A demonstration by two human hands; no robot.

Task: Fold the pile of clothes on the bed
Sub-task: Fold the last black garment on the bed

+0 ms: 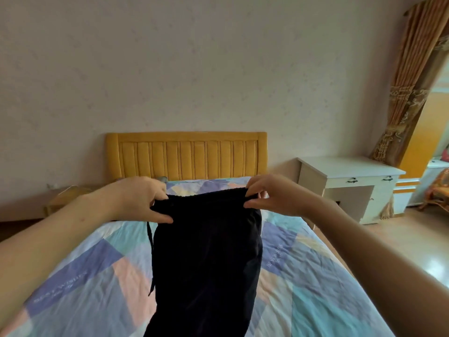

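Observation:
A pair of black trousers (206, 251) hangs in front of me above the bed (315, 288), its waistband stretched level at the top. My left hand (143, 200) pinches the left end of the waistband. My right hand (269, 194) pinches the right end. A black drawstring (151, 259) dangles down the garment's left side. The trouser legs drop out of view at the bottom edge. No other clothes from the pile show in this view.
The bed has a patchwork quilt in blue, pink and turquoise and a yellow wooden headboard (187, 155) against the wall. A white desk (349, 186) stands to the right, with a curtain (408, 88) behind it. A low nightstand (65, 195) sits to the left.

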